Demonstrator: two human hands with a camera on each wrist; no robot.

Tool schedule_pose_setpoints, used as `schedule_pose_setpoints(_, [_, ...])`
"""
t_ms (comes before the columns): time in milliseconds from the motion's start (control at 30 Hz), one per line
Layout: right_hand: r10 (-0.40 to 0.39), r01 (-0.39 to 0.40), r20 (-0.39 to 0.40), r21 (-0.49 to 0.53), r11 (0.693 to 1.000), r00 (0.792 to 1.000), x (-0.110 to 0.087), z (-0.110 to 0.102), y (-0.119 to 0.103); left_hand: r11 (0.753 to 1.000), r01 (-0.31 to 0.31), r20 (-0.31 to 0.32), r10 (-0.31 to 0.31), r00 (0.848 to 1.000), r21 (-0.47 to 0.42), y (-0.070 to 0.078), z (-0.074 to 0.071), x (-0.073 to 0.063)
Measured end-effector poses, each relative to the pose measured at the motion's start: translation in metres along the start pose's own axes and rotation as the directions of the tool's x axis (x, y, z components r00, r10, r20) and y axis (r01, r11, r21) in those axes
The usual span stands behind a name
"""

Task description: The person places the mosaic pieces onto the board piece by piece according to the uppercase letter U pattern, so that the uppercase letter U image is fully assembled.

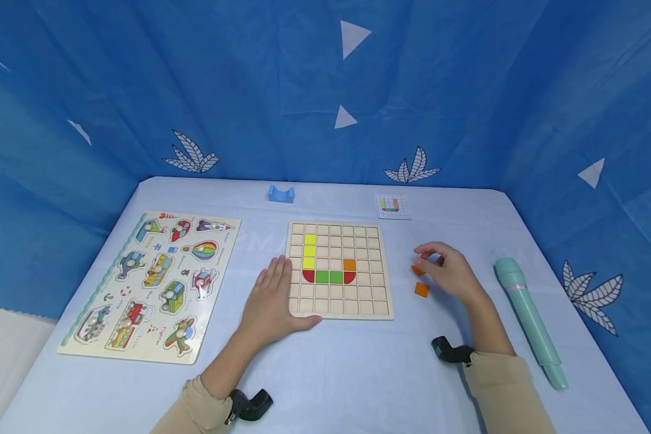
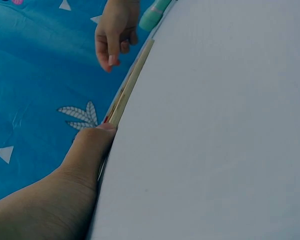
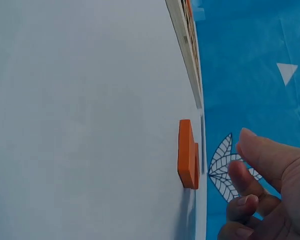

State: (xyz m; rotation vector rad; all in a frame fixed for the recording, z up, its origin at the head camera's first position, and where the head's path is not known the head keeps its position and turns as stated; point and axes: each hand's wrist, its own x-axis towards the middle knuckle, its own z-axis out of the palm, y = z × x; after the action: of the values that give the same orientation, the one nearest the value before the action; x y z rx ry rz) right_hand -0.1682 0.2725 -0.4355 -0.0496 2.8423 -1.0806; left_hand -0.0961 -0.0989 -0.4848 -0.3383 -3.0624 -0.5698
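Observation:
My left hand [image 1: 269, 304] lies with straight fingers against the left edge of a wooden grid board [image 1: 371, 304], its thumb at the front edge. On the board, yellow squares [image 1: 309, 251], two green squares [image 1: 328, 277], two red rounded pieces [image 1: 308, 276] and one orange square [image 1: 349, 265] form a U-like shape. My right hand [image 1: 447, 269] hovers over two loose orange tiles [image 1: 422, 290] right of the board, partly hiding the farther one. In the right wrist view, thumb and forefinger stand apart with nothing between them, clear of the orange tiles [image 3: 186, 155].
A vehicle peg puzzle [image 1: 157, 289] lies at the left. Behind the board are a small blue holder [image 1: 281, 194] and a pattern card [image 1: 393, 206] printed with a similar coloured shape. A mint-green microphone-shaped object [image 1: 531, 322] lies at the right. Blue curtains surround the table.

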Motion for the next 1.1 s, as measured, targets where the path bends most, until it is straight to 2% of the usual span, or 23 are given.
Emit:
schedule_pose_setpoints(300, [-0.005, 0.005, -0.014, -0.011, 1.0, 1.0, 0.0, 0.0, 0.014, 1.0, 0.003, 0.0, -0.003, 1.0, -0.009, 0.0, 0.0, 0.0])
schedule_pose_setpoints(800, [-0.005, 0.006, 0.054, -0.028, 1.0, 0.999, 0.0, 0.002, 0.023, 1.0, 0.004, -0.001, -0.004, 1.0, -0.013, 0.0, 0.0, 0.0])
schedule_pose_setpoints(1100, [0.005, 0.001, 0.136, -0.044, 0.999, 0.991, -0.001, 0.001, 0.024, 1.0, 0.004, 0.004, -0.004, 1.0, -0.019, 0.0, -0.001, 0.0])
